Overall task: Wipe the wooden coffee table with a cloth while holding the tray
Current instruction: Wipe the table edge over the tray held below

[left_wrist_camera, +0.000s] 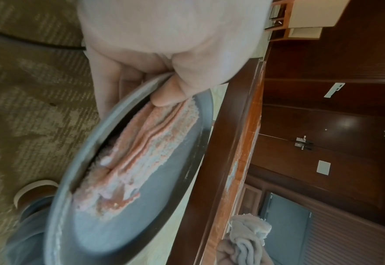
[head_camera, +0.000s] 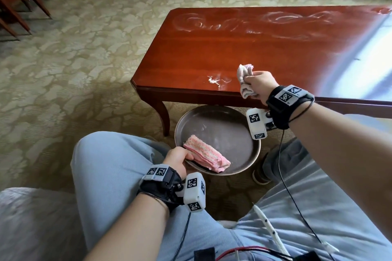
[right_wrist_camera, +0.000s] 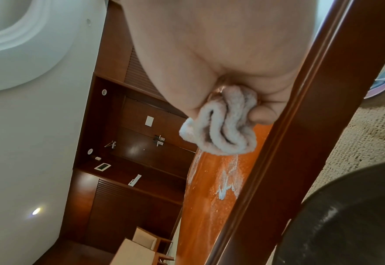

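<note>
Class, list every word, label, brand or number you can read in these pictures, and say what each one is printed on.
None: no readable words or numbers in any view.
Square black-and-white code markers on both wrist units: patterns only, no letters.
White plates on the dark wood wall panels: too small to show any text.

Tray before the surface, cloths on both

The tray (head_camera: 214, 121) sat below and before the surface's (head_camera: 254, 48) near edge, a folded towel (head_camera: 205, 155) in it; a bunched cloth (head_camera: 246, 81) lay at that edge, right of a powder smear (head_camera: 215, 80); chairs (head_camera: 14, 6) stood far left.
</note>
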{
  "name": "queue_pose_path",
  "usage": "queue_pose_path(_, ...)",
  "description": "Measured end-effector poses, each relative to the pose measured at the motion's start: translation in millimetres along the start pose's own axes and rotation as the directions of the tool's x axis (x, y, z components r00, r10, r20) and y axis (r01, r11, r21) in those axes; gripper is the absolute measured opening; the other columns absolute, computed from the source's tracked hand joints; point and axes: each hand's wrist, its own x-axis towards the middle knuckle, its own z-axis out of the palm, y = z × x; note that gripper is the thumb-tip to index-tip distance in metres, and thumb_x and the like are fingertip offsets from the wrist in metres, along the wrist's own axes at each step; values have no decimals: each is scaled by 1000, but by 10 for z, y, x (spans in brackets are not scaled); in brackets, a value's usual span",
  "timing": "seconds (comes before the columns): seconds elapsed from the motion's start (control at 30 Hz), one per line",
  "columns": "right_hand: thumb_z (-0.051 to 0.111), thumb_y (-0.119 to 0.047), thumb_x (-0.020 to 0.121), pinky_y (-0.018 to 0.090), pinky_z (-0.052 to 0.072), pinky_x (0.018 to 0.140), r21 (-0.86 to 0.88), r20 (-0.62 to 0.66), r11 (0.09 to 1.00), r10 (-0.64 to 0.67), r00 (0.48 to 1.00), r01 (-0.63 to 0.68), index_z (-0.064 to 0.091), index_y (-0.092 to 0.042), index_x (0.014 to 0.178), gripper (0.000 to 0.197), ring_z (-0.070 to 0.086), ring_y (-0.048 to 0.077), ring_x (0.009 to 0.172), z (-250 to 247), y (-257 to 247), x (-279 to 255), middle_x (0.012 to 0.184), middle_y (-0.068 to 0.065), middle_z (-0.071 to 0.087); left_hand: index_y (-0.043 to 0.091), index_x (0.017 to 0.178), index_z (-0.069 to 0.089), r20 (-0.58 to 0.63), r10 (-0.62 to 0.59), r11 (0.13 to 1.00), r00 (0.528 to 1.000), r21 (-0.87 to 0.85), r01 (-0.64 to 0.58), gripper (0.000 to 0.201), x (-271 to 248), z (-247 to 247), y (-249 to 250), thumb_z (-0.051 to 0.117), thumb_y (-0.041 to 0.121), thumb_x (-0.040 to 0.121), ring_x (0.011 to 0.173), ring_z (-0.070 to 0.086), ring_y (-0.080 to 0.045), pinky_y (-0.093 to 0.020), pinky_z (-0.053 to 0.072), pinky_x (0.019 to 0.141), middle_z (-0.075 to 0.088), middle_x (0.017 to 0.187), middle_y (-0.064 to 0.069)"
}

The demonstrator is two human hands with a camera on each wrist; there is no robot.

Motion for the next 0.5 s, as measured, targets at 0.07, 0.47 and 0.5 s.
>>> queue_pose_path(0.07, 42, -4, 100, 20, 23, 41, -16, -38, 1000, -7, 999, 7, 47, -16, 74, 30, 36, 10, 37, 14, -4, 46, 58, 1, 36, -9, 104, 62, 24, -31, 999, 999, -5, 32, 51, 27, 15, 1, 47, -12, 55, 101, 64, -52, -66, 50, 91, 66, 111, -32)
queue_pose_path(0.47, 61, -22, 90, 37, 54, 67, -568, -136, 820, -168, 976, 62, 56, -26, 75, 16, 58, 17, 69, 56, -16, 684, 85, 1, 63, -4, 97, 54, 128, -67, 996, 990, -54, 75, 20, 183, 138, 191, 37, -9, 88, 87, 63, -38, -49, 45, 106, 72, 73, -23)
queue_pose_path(0.5, 62, -27, 88, 37, 55, 71, -618, -140, 784, -186, 973, 61, 60, -25, 76, 13, 61, 18, 72, 63, -36, 724, 89, 3, 68, -4, 95, 54, 137, -73, 995, 988, -53, 81, 18, 199, 142, 197, 37, -8, 89, 87, 63, -37, -48, 44, 108, 72, 69, -22)
